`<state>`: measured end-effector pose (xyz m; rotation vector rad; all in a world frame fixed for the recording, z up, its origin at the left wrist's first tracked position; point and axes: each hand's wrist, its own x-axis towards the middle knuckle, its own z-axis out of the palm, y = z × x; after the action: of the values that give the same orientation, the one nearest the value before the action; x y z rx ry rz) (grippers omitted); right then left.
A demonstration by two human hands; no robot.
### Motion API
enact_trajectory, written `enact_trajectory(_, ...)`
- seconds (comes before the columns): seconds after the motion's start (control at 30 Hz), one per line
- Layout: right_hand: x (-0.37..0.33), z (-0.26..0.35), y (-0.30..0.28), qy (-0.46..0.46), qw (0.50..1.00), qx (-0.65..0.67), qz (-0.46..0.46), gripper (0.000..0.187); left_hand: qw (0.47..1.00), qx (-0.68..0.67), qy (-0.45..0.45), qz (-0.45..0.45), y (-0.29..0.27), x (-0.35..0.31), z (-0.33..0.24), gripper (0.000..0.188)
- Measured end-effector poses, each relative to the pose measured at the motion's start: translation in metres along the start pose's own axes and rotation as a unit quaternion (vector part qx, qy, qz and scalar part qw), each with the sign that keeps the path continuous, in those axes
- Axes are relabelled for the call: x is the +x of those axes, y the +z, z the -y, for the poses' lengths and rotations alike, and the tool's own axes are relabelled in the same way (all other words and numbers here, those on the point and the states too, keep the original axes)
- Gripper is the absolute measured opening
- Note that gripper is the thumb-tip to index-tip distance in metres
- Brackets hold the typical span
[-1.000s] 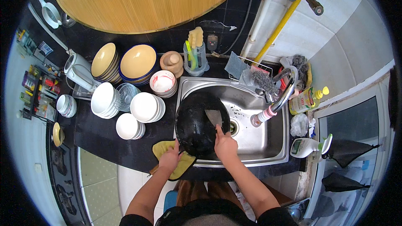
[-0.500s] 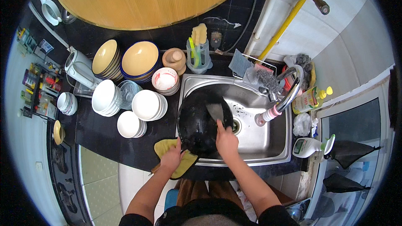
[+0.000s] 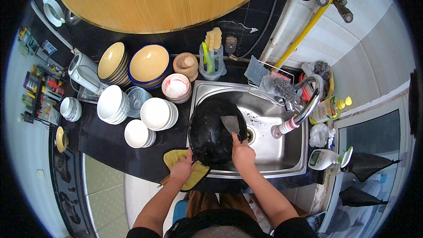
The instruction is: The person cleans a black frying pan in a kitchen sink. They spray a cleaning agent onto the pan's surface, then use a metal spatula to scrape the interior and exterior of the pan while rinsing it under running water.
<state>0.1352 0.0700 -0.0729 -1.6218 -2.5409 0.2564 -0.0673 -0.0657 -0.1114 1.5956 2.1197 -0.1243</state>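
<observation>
A black wok (image 3: 212, 134) rests tilted over the left part of the steel sink (image 3: 299, 167). My left hand (image 3: 183, 167) is closed on a yellow-green cloth (image 3: 197, 177) at the wok's near-left rim; the wok's handle seems to lie under it, with a brown end showing below. Closed round a scraper (image 3: 230, 124) is my right hand (image 3: 243, 154), at the wok's right side. The scraper has a flat, broad metal blade, which lies against the wok's inner surface. Its handle is mostly hidden in my fingers.
White bowls (image 3: 154, 113), cream bowls (image 3: 150, 61) and a wooden mortar (image 3: 186, 65) crowd the counter on the left. A faucet (image 3: 308, 105) arches over the sink's right side, where dark bits lie. Spray (image 3: 324, 158) and yellow (image 3: 326, 109) bottles stand at the right.
The scraper and my right hand have shifted slightly toward me, and the blade is angled differently. My left hand keeps its hold on the cloth. The whole view has shifted a little.
</observation>
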Motion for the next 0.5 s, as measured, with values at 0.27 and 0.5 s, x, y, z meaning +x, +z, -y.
enact_trajectory(0.27,-0.007,-0.005,0.01,0.025,0.999,0.04,0.007,0.042,1.0,-0.006,-0.014,0.005,-0.004,0.002,-0.004,0.073)
enact_trajectory(0.5,0.0,0.009,0.005,0.027,0.996,0.078,-0.041,0.037,1.0,0.011,-0.014,0.006,-0.012,-0.002,-0.007,0.07)
